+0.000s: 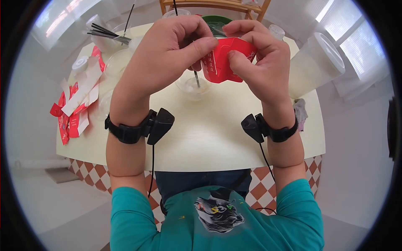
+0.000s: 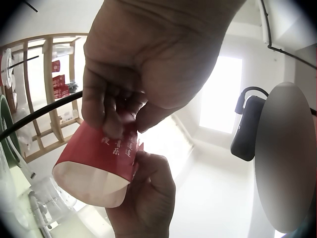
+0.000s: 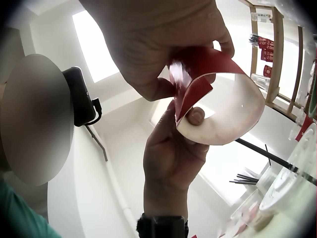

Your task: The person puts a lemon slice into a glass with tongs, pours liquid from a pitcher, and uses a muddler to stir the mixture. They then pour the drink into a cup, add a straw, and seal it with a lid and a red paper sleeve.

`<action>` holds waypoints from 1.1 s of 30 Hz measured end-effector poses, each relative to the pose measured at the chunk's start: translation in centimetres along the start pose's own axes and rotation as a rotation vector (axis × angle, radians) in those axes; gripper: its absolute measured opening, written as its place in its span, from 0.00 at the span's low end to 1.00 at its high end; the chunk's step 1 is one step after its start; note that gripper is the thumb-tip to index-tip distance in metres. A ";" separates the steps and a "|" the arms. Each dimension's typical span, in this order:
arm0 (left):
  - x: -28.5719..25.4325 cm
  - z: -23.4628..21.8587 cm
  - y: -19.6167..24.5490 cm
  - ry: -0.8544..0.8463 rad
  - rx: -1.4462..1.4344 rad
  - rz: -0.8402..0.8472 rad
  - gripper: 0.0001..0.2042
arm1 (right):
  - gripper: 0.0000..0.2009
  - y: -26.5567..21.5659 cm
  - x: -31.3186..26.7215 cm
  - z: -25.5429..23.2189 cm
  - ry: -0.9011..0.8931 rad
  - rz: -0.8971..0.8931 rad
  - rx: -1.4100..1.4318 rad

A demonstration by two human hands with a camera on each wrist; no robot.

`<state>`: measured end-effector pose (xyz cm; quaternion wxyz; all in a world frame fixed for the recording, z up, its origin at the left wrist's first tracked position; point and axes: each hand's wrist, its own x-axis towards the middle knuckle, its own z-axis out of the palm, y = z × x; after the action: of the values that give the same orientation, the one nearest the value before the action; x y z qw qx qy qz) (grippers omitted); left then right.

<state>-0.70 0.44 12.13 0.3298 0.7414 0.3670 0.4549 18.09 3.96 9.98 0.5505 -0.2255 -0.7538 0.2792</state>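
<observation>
Both hands hold a red paper cup sleeve (image 1: 222, 62) with white lettering, raised above the table. It is curled into a loop, and the left wrist view shows its white inside through one end. My left hand (image 1: 163, 54) pinches one side between thumb and fingers. On the other side, my right hand (image 1: 268, 62) grips the red paper with its thumb pressed on the face. In the right wrist view a loose red edge overlaps at the seam, and a left-hand fingertip (image 3: 196, 116) reaches inside the loop. Below stands a clear plastic cup (image 1: 193, 90) with a black straw.
Torn red-and-white cardboard (image 1: 81, 98) lies at the table's left. Several black straws (image 1: 104, 34) lean from a container behind it. A large lidded pitcher (image 1: 316, 62) and a grey cloth (image 1: 300, 112) are at right. A green plate (image 1: 220, 19) and wooden rack (image 2: 48, 84) are beyond.
</observation>
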 end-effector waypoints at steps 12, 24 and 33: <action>-0.2 1.2 -0.1 0.036 0.017 -0.040 0.07 | 0.09 -0.2 -0.4 0.4 -0.011 -0.101 -0.106; -0.1 1.0 -0.4 0.001 0.047 0.045 0.06 | 0.09 -0.3 0.4 -1.2 -0.338 0.117 -0.046; -0.4 1.1 -0.2 0.003 -0.047 0.017 0.07 | 0.11 -0.2 0.3 -0.7 -0.212 0.130 0.255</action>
<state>0.18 0.06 11.39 0.3429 0.7356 0.3505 0.4673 18.71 4.07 10.50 0.4728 -0.1715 -0.7500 0.4296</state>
